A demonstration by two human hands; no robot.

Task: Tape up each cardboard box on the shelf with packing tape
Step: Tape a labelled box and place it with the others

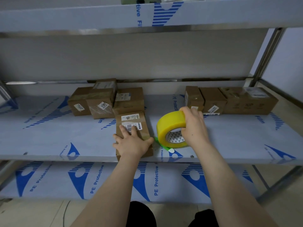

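- Left hand (pixel 131 141): flat on top of the front box (pixel 132 128), fingers spread, palm down. Grip is wide open, pressing, not wrapped round anything; thumb hooks over the box's right edge.
- Front box sits at the front edge of the middle shelf (pixel 49 141), its near end slightly overhanging the lip. White labels with barcodes on top, partly under the fingertips. A glossy strip that looks like tape runs across the top.
- Right hand (pixel 193 126): grip closed on the yellow tape roll (pixel 170 130). Fingers curl over the top of the roll from the far side; thumb position hidden behind the hand.
- Tape roll stands on edge just right of the front box, core facing me, patterned white cardboard core visible. Can't tell whether the roll rests on the shelf or is held just above it.
- Green cutter (pixel 164 145) with a white tip lies on the shelf under the roll's near side, between roll and box.
- Left box group (pixel 105 99) at the back of the same shelf: four brown cartons, packed touching, one with a "1107" label. The front box's far end touches the nearest of these.
- Right box group (pixel 229 100) at the back right: three or four cartons in a row, touching, well apart from the left group.
- Shelf surfaces carry white film with blue "PE Protective Film" print. Lower shelf (pixel 114 181) shows bare below the forearms.
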